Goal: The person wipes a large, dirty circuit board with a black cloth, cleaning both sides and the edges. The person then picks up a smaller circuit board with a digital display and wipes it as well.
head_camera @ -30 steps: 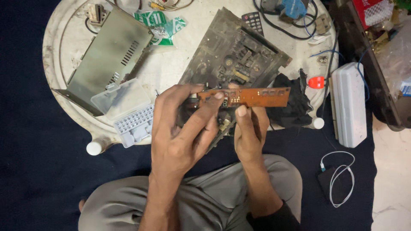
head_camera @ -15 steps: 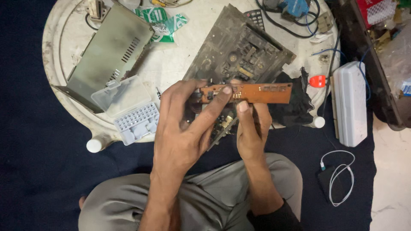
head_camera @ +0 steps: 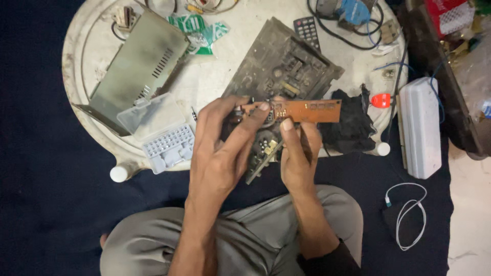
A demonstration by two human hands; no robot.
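Both hands hold a narrow orange-brown circuit board [head_camera: 307,110] flat above the near edge of a round white table [head_camera: 97,46]. My left hand [head_camera: 222,145] grips its left end, index finger lying across the top. My right hand [head_camera: 297,156] pinches the board from below near its middle, thumb tip on its lower edge. A second small circuit board with components [head_camera: 263,151] shows beneath and between the hands; I cannot tell which hand carries it. Behind the hands lies a large dusty dark circuit board [head_camera: 281,64].
On the table are a grey metal casing [head_camera: 138,66], a clear-lidded screwdriver bit case [head_camera: 166,145], green packets [head_camera: 197,28], a remote [head_camera: 308,31], cables and a black cloth [head_camera: 350,122]. A white box [head_camera: 419,128] and a white cable [head_camera: 409,214] lie to the right on dark cloth.
The orange board and both hands have shifted slightly; my left index finger now stretches further right across the board's left end. The grip is otherwise the same.
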